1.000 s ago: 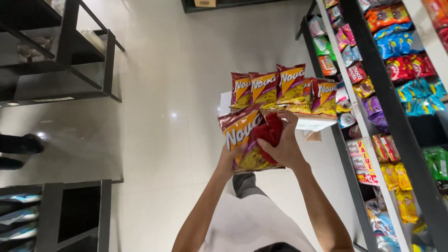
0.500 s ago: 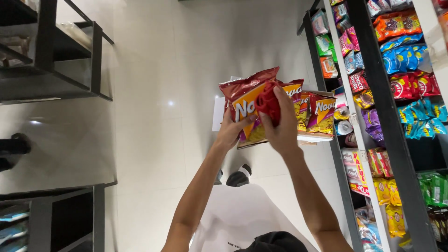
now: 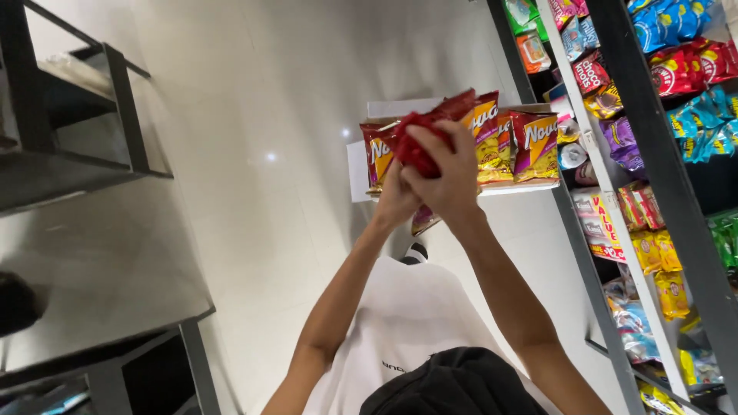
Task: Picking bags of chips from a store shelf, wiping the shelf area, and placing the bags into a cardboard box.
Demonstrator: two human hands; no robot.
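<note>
White cardboard box (image 3: 361, 173), open-topped: holds a row of glossy red-and-yellow snack bags (image 3: 530, 142) standing upright. Right hand (image 3: 450, 173) and left hand (image 3: 396, 200), raised before the box, clench one crinkled red bag (image 3: 423, 138) between them. Metal shelf rack (image 3: 615, 100) just beside, stocked with foil packets.

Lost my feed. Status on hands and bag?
Left hand and right hand both gripping red snack bag. Above open box of bags. Nothing blocking.

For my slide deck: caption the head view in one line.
Both hands, left hand and right hand, grip a red snack bag above a box of snack bags.
</note>
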